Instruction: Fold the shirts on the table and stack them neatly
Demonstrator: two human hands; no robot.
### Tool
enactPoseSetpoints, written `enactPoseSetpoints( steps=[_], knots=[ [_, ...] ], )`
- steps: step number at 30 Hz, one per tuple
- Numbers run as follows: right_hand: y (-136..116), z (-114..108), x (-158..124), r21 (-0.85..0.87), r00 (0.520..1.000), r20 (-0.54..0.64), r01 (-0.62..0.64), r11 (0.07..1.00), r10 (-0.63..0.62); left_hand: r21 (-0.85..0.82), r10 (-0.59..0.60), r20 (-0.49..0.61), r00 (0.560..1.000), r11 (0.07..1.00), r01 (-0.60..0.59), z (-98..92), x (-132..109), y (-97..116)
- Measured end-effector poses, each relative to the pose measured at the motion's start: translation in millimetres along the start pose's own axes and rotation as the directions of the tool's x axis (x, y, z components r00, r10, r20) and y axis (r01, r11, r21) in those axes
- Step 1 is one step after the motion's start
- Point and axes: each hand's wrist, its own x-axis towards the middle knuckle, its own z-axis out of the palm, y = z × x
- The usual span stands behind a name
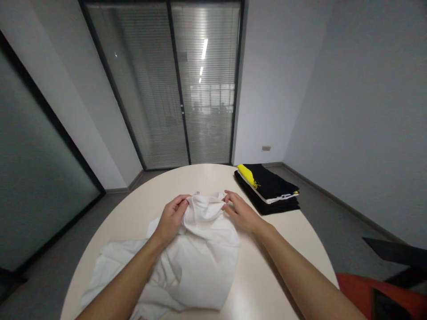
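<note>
And here we are over the round pale table (196,175), where the white garment (205,255) lies in a loose, wrinkled spread across the near side, its far end gathered up between two bare hands. The left hand (171,220) has thumb and fingers pinched together on the upper left of that bunched edge. Opposite, the right hand (242,214) has its thumb and fingertips on the upper right, apparently gripping too, though the fold hides exactly how much cloth sits between them. Why grip it there? Two holds, one at each end of the edge — that looks like a way of stretching the short stretch between them and giving control over how it lies. The rest of the cloth sprawls toward the near left, under and beside the left forearm, so the tabletop probably bears most of the weight and the fingers need only a light pinch. Off beyond the right hand sits a neat stack of folded dark clothes (276,184), a yellow patch showing on top — placed near the table's far right edge, likely to leave room for the spread fabric.
</note>
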Motion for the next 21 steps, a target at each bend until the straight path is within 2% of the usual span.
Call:
enactPoseSetpoints(
  steps=[3,6,8,10,13,15,16,18,21],
  knots=[
    [-1.9,-6.5,2.0,0.023,0.992,-0.025,-0.123,0.992,0.124,0.1,0.053,-0.188,0.981,0.994,-0.034,-7.3,6.5,-4.7],
    [-6.1,-17.5,4.7,0.074,0.982,-0.049,-0.181,0.981,0.185,0.169,0.056,-0.351,0.935,0.986,0.005,-21.3,14.1,-9.2],
    [-10.3,-27.0,5.3,0.123,0.982,-0.05,-0.177,0.976,0.184,0.204,0.049,-0.406,0.913,0.978,0.039,-31.0,18.9,-13.3],
    [-13.9,-36.3,4.4,0.205,0.988,0.007,-0.15,0.967,0.152,0.232,0.043,-0.423,0.905,0.971,0.063,-38.0,22.6,-18.7],
    [-13.1,-44.8,0.4,0.311,0.971,0.21,-0.174,0.934,0.111,0.222,-0.036,-0.376,0.926,0.967,0.128,-41.0,24.8,-27.1],
    [-6.8,-45.1,-2.4,0.289,0.937,0.318,-0.243,0.926,0.147,0.173,-0.162,-0.277,0.947,0.961,0.215,-40.0,24.1,-31.3],
    [-2.3,-43.8,-3.4,0.251,0.926,0.331,-0.27,0.93,0.179,0.153,-0.224,-0.216,0.95,0.954,0.259,-39.5,23.2,-32.7],
    [7.4,-39.8,-4.1,0.152,0.929,0.276,-0.297,0.943,0.248,0.159,-0.302,-0.105,0.947,0.935,0.316,-40.1,20.2,-34.4],
    [19.2,-34.2,-2.5,0.048,0.935,0.087,-0.348,0.936,0.343,0.266,-0.344,0.049,0.938,0.909,0.32,-46.3,14.2,-37.0]
  ],
)
